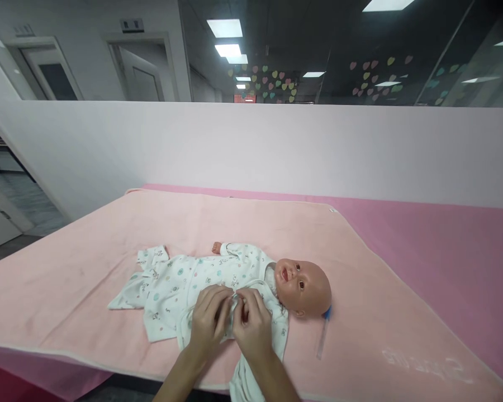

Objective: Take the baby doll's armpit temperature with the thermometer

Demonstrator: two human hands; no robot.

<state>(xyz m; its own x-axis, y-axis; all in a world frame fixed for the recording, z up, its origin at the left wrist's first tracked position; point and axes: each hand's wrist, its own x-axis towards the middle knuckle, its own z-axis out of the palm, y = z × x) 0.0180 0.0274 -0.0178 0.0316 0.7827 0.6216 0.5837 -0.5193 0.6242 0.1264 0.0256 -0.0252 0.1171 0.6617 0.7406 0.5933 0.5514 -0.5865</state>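
Observation:
A baby doll point(314, 285) lies on its back, head to the right, with its face turned up. It wears a white baby garment point(180, 273) printed with small coloured figures, its legs spread to the left. My left hand point(212, 315) and my right hand point(254, 324) meet over the near side of the doll's chest. Both are closed, fingertips pinching the edge of the garment close together; the exact bit of cloth is mostly hidden. One small doll hand point(217, 247) shows at the far sleeve. Loose pale cloth hangs below my right wrist.
A peach blanket point(381, 312) covers the table, over a pink surface point(444, 245) on the right. Beside the doll's head lies a clear thin strip with a blue end point(327, 314). A white wall point(276, 151) stands behind the table.

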